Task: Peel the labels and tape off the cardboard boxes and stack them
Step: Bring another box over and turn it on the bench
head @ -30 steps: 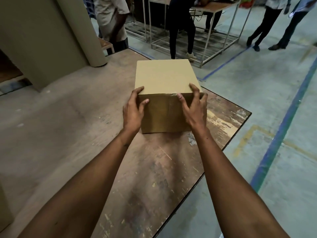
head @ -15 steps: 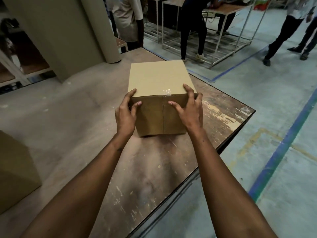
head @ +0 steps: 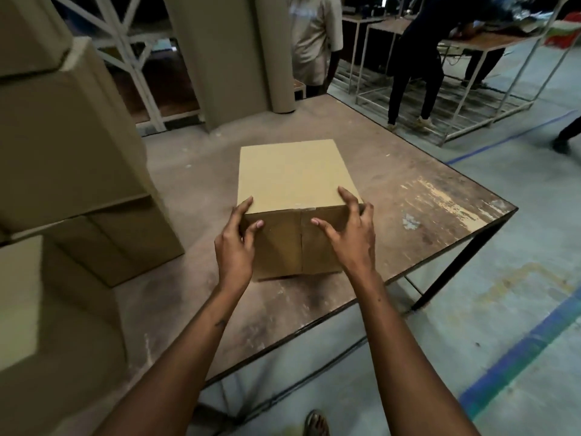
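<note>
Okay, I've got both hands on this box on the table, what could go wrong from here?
1. The cardboard box sits tilted, its near bottom edge lifted off the table; the left hand and right hand grip only its near corners, so it might slip or drop.
2. A strip of tape seems to remain at the top near edge; stacking now would skip peeling.
3. The stack of boxes on the left looks uneven, so adding one might unsettle it.

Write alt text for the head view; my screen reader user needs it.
Two hands, left hand and right hand, grip the near corners of a cardboard box on a worn table. Stacked boxes stand at left.
</note>
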`<state>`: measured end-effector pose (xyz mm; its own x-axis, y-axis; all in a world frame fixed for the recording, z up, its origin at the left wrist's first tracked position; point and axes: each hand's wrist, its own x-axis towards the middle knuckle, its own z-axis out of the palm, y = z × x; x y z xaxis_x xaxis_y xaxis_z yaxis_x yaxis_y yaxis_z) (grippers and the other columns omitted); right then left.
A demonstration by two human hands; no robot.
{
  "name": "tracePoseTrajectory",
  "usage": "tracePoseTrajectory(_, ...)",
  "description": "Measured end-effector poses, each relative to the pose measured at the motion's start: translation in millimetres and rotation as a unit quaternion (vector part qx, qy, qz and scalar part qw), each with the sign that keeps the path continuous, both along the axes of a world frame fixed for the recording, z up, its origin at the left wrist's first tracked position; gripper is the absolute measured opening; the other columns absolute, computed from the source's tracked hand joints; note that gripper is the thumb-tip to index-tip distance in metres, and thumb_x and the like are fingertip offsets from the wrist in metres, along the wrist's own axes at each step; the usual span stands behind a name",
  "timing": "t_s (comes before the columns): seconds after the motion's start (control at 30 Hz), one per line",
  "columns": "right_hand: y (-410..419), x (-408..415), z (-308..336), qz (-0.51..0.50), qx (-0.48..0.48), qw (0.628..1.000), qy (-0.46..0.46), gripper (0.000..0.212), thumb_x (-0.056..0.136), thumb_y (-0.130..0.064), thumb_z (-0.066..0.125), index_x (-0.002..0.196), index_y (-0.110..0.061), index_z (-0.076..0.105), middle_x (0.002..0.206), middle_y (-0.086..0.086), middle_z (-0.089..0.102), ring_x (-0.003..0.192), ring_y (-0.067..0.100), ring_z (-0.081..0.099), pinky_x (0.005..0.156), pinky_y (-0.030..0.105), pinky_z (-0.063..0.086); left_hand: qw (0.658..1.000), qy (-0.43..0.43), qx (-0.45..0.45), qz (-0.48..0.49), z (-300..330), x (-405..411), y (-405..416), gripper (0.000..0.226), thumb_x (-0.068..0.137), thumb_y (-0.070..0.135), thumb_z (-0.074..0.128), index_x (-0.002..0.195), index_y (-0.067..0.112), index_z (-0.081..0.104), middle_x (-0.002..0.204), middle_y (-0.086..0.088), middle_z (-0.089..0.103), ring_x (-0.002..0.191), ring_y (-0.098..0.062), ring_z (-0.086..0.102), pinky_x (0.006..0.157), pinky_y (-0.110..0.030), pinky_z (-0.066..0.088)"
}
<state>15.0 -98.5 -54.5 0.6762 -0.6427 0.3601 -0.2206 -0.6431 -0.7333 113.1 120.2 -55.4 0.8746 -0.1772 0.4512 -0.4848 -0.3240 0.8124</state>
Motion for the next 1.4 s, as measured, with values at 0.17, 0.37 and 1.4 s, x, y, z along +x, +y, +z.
tracePoseTrajectory(0.17,87.1,-37.4,-3.1,0.038,0.015,0.999,0.008,0.091,0.080,-0.078,0.073,0.158,-0.050,0.038,0.146,0.011,0.044,0.132,0.036,0.057,0.104,0.054,0.057,0.999,-0.001,0.004,0.034,-4.7,-52.7,93.3,0.051,0.104,0.021,0.072,0.150,0.038,0.060,0.145,0.012,0.068,0.134,-0.008,0.061,0.110,-0.032,0.053)
tracePoseTrajectory(0.37,168.5,-75.8,-3.7,0.092,0.034,0.995,0.012,0.091,0.079,-0.078,0.076,0.157,-0.052,0.038,0.145,0.010,0.043,0.130,0.036,0.059,0.102,0.053,0.057,0.996,0.005,0.011,0.088,-8.2,-112.4,181.9,0.050,0.105,0.023,0.070,0.152,0.037,0.059,0.147,0.011,0.067,0.138,-0.011,0.060,0.112,-0.017,0.045)
tracePoseTrajectory(1.4,251.6,-17.0,-17.1,0.210,-0.139,0.966,0.064,0.085,0.100,-0.068,0.058,0.171,-0.041,0.018,0.175,0.020,0.004,0.160,0.043,0.026,0.121,0.055,0.044,0.927,-0.036,0.153,0.341,-27.7,-125.5,254.1,0.054,0.102,0.025,0.072,0.154,0.035,0.058,0.157,-0.012,0.035,0.138,-0.022,0.040,0.118,-0.050,0.041)
